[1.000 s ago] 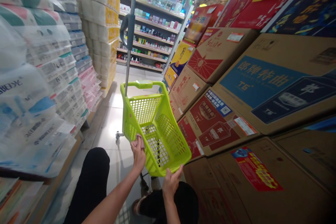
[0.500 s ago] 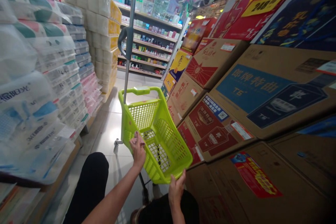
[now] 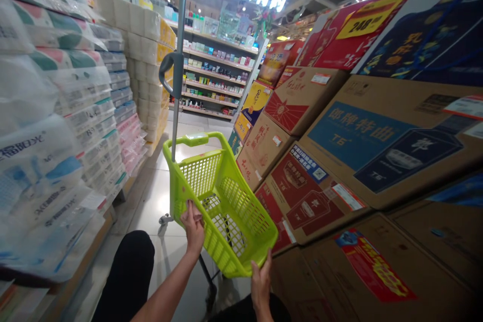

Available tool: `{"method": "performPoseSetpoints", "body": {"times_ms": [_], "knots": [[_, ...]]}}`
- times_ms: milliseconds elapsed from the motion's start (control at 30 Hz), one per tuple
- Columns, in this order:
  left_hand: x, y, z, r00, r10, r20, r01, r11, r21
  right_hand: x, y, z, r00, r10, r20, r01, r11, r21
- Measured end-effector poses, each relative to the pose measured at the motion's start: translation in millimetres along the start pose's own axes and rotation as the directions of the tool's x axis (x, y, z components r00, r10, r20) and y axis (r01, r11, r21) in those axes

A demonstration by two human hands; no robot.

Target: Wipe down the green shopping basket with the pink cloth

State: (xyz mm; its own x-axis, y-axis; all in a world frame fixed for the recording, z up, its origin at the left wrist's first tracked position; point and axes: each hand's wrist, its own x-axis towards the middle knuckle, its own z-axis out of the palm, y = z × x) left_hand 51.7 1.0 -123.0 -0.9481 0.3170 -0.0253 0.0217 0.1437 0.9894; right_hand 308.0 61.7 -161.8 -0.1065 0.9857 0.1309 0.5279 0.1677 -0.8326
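Observation:
A lime-green shopping cart basket [image 3: 226,254] with slotted sides tilts in front of me on a wheeled metal frame. My left hand [image 3: 193,229] is at its left outer wall, fingers closed on a small crumpled pinkish cloth [image 3: 197,217], mostly covered by the fingers. At the near right corner my right hand [image 3: 261,276] grips the basket rim, thumb on one side and fingers on the other. A grey pole [image 3: 181,10] with a looped grey handle [image 3: 171,74] rises at the basket's far left corner. Inside the basket only its grid floor shows.
Plastic-wrapped paper packs [image 3: 75,85] are stacked close on the left. Cardboard cartons [image 3: 339,136] form a wall on the right, near the basket. Shelves of small goods [image 3: 215,70] stand ahead beyond the tiled floor [image 3: 151,196]. My knee [image 3: 130,256] is beside the cart.
The left hand has slid slightly down and left along the basket's side with the cloth. The right hand, still on the rim, appears a little lower and further right.

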Motion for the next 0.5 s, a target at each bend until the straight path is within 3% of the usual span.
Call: {"method": "performPoseSetpoints", "body": {"times_ms": [133,367,500], "knots": [[6,-9,-8,0.995,-0.098,-0.017,0.098,0.994,-0.047,5,0,3,1.0,0.024,0.016,-0.024,0.999,0.024],[23,-7,-20,0.995,0.062,-0.074,-0.059,0.997,0.042,10,3,9,0.999,0.025,0.043,-0.028,0.996,0.082],[28,-23,-34,0.994,0.014,-0.104,-0.002,0.994,0.108,15,5,11,0.998,0.022,0.058,-0.03,0.992,0.125]]}}
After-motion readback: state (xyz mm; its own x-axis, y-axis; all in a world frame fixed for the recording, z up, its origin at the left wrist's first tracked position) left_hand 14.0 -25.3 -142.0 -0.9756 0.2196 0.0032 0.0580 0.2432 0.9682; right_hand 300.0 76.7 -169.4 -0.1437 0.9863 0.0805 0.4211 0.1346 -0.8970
